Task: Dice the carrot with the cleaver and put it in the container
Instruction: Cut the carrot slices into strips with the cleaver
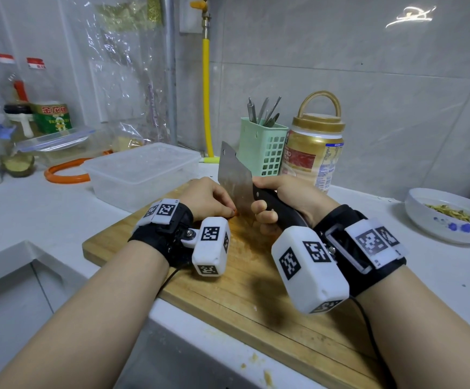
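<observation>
My right hand (284,203) grips the black handle of the steel cleaver (235,181), whose blade stands edge-down on the wooden cutting board (245,290). Just left of the blade, my left hand (208,199) lies with curled fingers over the carrot (235,212). Only a small orange tip shows at the fingertips; the rest is hidden under the hand. The clear plastic container (141,172) stands on the counter beyond the board's far left corner.
A green utensil basket (264,147) and a gold-lidded jar (315,153) stand behind the board. A glass bowl (450,217) with scraps sits at the right. Bottles and an orange hose (65,175) crowd the back left. The counter edge runs below the board.
</observation>
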